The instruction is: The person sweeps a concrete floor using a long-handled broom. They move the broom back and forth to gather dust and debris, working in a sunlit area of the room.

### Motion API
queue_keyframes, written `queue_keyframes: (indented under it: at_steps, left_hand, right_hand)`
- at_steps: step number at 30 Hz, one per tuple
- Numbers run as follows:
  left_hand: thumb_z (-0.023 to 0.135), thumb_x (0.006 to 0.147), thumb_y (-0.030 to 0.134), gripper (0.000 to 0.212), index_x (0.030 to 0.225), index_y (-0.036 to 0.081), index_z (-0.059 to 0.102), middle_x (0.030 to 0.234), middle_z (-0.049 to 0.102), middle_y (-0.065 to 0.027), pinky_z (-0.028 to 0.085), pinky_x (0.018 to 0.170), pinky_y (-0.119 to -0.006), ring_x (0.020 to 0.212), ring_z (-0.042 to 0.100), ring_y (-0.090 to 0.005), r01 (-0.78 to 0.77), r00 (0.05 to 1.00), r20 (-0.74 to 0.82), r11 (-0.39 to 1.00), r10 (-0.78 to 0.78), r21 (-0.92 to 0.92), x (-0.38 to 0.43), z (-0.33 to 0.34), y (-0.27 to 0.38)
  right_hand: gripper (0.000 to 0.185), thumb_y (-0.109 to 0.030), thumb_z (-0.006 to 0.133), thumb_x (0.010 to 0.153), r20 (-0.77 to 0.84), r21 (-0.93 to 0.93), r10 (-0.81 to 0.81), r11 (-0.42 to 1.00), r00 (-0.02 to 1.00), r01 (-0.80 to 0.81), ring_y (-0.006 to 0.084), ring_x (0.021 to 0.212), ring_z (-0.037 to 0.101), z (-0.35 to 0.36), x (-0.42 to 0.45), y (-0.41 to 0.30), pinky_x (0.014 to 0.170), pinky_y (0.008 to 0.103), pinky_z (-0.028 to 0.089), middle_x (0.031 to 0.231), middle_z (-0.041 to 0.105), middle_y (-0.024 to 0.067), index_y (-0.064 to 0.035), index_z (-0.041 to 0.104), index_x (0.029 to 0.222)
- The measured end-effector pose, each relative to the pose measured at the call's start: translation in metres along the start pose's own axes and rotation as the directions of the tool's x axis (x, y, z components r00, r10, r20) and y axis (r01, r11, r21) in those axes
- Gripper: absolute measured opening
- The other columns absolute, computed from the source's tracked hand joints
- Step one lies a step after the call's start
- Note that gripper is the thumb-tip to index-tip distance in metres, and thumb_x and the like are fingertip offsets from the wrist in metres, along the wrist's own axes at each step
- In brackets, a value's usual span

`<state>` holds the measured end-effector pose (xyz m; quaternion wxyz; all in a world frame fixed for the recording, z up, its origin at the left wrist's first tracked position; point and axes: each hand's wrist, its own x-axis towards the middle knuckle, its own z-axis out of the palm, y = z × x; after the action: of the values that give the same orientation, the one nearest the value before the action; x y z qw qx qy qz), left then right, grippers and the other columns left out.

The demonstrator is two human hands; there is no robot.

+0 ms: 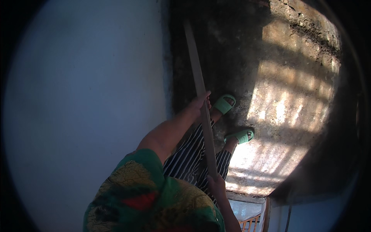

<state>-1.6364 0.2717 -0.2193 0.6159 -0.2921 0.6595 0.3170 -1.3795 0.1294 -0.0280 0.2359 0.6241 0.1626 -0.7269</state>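
A long, flat, narrow strip [195, 63], which looks like wood, runs from the dark floor at the top down to my waist. My left hand [203, 101] is wrapped around its middle, with the arm stretched out beside the wall. Lower down, my right hand [216, 184] grips the near end, close to my striped trousers [185, 162]. The strip crosses in front of my legs. Its far end is blurred in shadow, so I cannot tell whether it touches the floor.
A pale wall [87, 87] fills the left side. My feet, in green slippers [224, 105], stand on a rough, stained floor [289, 78] with patches of barred sunlight. At the lower right, a doorway edge [266, 214] adjoins an orange railing [250, 223].
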Motion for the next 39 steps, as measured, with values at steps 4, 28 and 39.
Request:
queue_keyframes:
  at_steps: [4, 28, 39]
  left_hand:
    - [0.069, 0.073, 0.028, 0.026, 0.07, 0.013, 0.048, 0.056, 0.049, -0.0025, 0.044, 0.043, -0.03, 0.046, 0.049, -0.0156, -0.003, 0.994, 0.109, 1.0, 0.001, 0.019, -0.006, 0.0, 0.002]
    - [0.062, 0.078, 0.019, 0.018, 0.069, 0.01, 0.05, 0.054, 0.048, -0.0018, 0.043, 0.043, -0.028, 0.045, 0.049, -0.0146, 0.02, 0.969, 0.248, 0.999, -0.01, -0.038, -0.111, 0.033, -0.084]
    - [0.065, 0.076, 0.02, 0.02, 0.079, 0.013, 0.047, 0.054, 0.048, -0.0011, 0.044, 0.045, -0.03, 0.047, 0.049, -0.0153, 0.16, 0.981, 0.12, 0.985, -0.151, -0.067, -0.064, -0.005, -0.022]
  right_hand:
    - [0.037, -0.029, 0.059, 0.078, 0.019, -0.077, -0.008, 0.997, 1.0, 0.009, 0.0203, 0.073, 0.061, -0.007, -0.029, -0.019, 0.065, 0.0329, 0.047, 0.078, 0.061, 0.0123, -0.0012, 0.054, 0.102]
    - [0.04, -0.027, 0.063, 0.077, -0.045, -0.263, -0.366, 0.902, 0.93, 0.342, 0.0185, 0.085, 0.058, -0.036, -0.101, 0.032, 0.073, 0.0316, 0.044, 0.09, 0.06, 0.0111, -0.0013, 0.052, 0.106]
    - [0.034, -0.025, 0.061, 0.078, -0.049, -0.179, -0.274, 0.948, 0.96, 0.262, 0.0189, 0.081, 0.058, 0.007, -0.063, -0.021, 0.07, 0.0332, 0.044, 0.084, 0.061, 0.0135, 0.0001, 0.055, 0.1]
